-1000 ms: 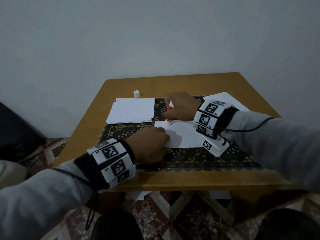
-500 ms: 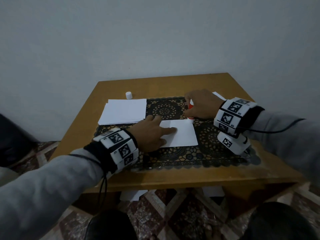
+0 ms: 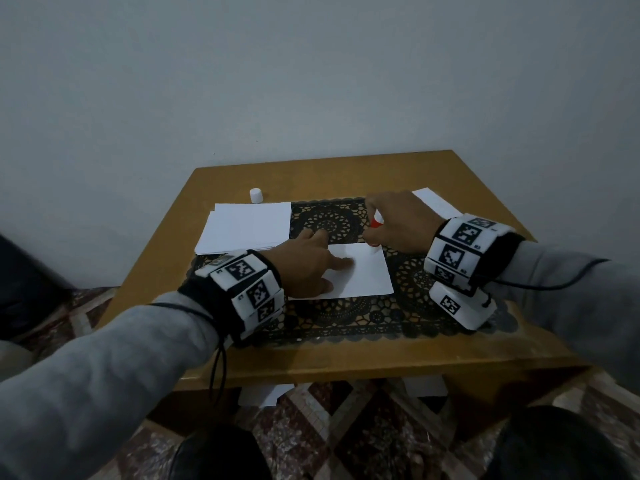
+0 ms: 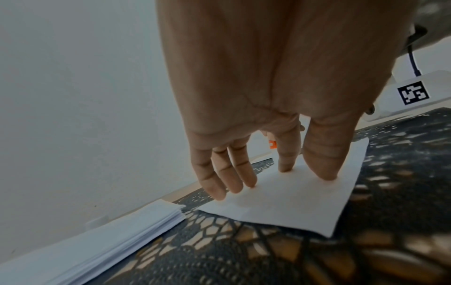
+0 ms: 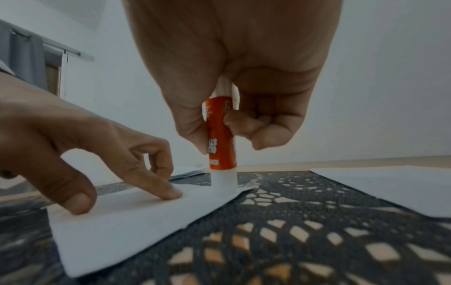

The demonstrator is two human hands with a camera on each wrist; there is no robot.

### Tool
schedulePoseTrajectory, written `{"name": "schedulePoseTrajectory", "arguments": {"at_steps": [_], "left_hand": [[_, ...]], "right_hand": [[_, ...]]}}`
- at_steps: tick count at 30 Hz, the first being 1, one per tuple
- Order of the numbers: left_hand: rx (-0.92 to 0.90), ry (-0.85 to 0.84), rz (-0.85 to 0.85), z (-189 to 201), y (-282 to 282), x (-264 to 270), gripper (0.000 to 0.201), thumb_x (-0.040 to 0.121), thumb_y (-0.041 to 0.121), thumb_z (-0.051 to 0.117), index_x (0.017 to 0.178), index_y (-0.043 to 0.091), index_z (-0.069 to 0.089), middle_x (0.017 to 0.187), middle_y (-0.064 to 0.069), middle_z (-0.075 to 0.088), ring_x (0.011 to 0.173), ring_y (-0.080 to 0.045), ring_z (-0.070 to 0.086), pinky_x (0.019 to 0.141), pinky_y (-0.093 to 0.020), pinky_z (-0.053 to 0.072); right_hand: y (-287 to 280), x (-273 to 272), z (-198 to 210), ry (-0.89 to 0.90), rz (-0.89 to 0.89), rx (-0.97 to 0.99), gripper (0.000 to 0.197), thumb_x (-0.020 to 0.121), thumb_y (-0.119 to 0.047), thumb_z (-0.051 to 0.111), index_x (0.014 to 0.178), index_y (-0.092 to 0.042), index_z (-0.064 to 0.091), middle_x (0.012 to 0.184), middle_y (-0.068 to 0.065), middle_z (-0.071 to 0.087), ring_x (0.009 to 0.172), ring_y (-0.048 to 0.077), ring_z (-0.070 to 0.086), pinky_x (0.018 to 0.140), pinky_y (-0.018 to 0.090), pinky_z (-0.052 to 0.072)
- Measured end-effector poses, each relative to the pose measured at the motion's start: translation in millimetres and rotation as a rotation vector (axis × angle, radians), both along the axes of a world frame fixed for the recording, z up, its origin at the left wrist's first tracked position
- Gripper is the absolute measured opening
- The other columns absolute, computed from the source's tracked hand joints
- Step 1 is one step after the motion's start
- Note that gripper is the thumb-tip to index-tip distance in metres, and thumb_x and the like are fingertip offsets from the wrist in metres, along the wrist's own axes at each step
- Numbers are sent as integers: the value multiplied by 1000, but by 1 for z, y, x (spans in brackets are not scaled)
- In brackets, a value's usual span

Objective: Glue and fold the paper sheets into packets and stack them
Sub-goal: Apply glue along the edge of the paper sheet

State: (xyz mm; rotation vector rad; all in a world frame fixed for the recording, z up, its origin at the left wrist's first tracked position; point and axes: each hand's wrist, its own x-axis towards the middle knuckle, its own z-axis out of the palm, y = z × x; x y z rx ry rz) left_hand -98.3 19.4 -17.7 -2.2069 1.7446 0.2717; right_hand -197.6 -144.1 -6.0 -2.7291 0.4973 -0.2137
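Note:
A folded white paper sheet (image 3: pixel 360 271) (image 4: pixel 288 200) (image 5: pixel 136 217) lies on the black lace mat. My left hand (image 3: pixel 311 268) (image 4: pixel 266 169) (image 5: pixel 102 154) presses it flat with straight fingers near its left part. My right hand (image 3: pixel 398 223) (image 5: pixel 231 119) grips an orange glue stick (image 3: pixel 375 225) (image 5: pixel 220 138) upright, its white tip touching the sheet's far right corner. A stack of white sheets (image 3: pixel 247 226) (image 4: pixel 97 243) lies at the left of the mat. More white paper (image 3: pixel 433 200) (image 5: pixel 390 185) lies at the right, partly hidden by my right hand.
The white glue cap (image 3: pixel 256 195) stands behind the left stack. The black lace mat (image 3: pixel 346 320) covers the middle of the small wooden table (image 3: pixel 311 365); a grey wall is close behind. White papers (image 3: pixel 263 393) lie on the patterned floor under the front edge.
My right hand has slid the glue stick to the right along the sheet's far edge. The left hand's fingers have straightened out on the sheet.

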Motion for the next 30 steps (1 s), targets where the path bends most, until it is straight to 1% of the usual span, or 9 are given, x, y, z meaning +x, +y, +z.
{"name": "schedulePoseTrajectory", "arguments": {"at_steps": [7, 9, 11, 14, 16, 19, 24, 28, 30], "left_hand": [[-38, 64, 9, 2, -8, 3, 55, 91, 37, 57, 143, 36, 38, 127, -11, 40, 123, -32, 32, 104, -44, 33], [-67, 93, -1, 6, -13, 1, 48, 92, 33, 57, 139, 31, 46, 130, -10, 43, 125, -29, 34, 105, -34, 30], [-116, 138, -1, 9, -17, 0, 42, 92, 28, 58, 134, 26, 55, 133, -7, 48, 123, -24, 40, 93, -23, 29], [-175, 208, 40, 10, -21, 2, 36, 87, 27, 65, 123, 20, 62, 128, -2, 55, 117, -21, 49, 91, -22, 35], [-174, 176, 77, 7, -24, 2, 41, 82, 33, 71, 119, 20, 58, 125, -4, 51, 115, -23, 47, 92, -31, 40], [-114, 152, 145, 8, -31, 6, 58, 77, 39, 75, 124, 18, 48, 124, -5, 46, 113, -24, 44, 84, -30, 38], [-13, 193, 230, 15, -40, 14, 64, 75, 42, 76, 121, 14, 43, 119, -6, 49, 94, -19, 44, 74, -29, 34], [-18, 276, 296, 16, -41, 17, 68, 75, 37, 77, 130, 15, 43, 133, -5, 48, 115, -24, 47, 88, -30, 37], [-49, 316, 305, 17, -38, 21, 59, 78, 28, 76, 127, 16, 45, 135, -7, 48, 114, -23, 49, 91, -31, 40]], "right_hand": [[7, -13, 6, 58, 75, 9, 28, 74, -23, 72, 64, -23, 45, 76, -7, 51, 72, 14, 50, 55, 27, 33], [10, -21, 5, 67, 100, 25, 28, 74, -24, 73, 64, -21, 47, 73, -8, 50, 70, 14, 49, 55, 26, 32], [13, -28, 5, 86, 120, 32, 27, 74, -25, 73, 64, -21, 49, 74, -6, 52, 69, 14, 50, 56, 26, 34], [17, -34, 6, 109, 136, 48, 27, 76, -26, 73, 64, -22, 50, 76, -6, 55, 70, 11, 50, 57, 26, 37], [14, -38, 10, 149, 134, 126, 24, 76, -25, 73, 64, -21, 52, 76, 2, 62, 68, 16, 54, 59, 29, 42], [5, -47, 18, 229, 143, 361, 19, 78, -20, 73, 69, -11, 58, 57, 14, 59, 46, 21, 49, 45, 27, 41], [-13, -54, 31, 166, 104, 428, 20, 79, -21, 72, 75, -5, 60, 54, 13, 55, 41, 15, 45, 47, 28, 45], [-22, -56, 32, 138, 68, 431, 24, 80, -24, 73, 81, -3, 60, 51, 7, 56, 40, 12, 46, 46, 27, 44], [-24, -56, 30, 118, 49, 412, 22, 80, -25, 73, 79, -7, 60, 49, 1, 57, 40, 9, 48, 45, 26, 45]]}}
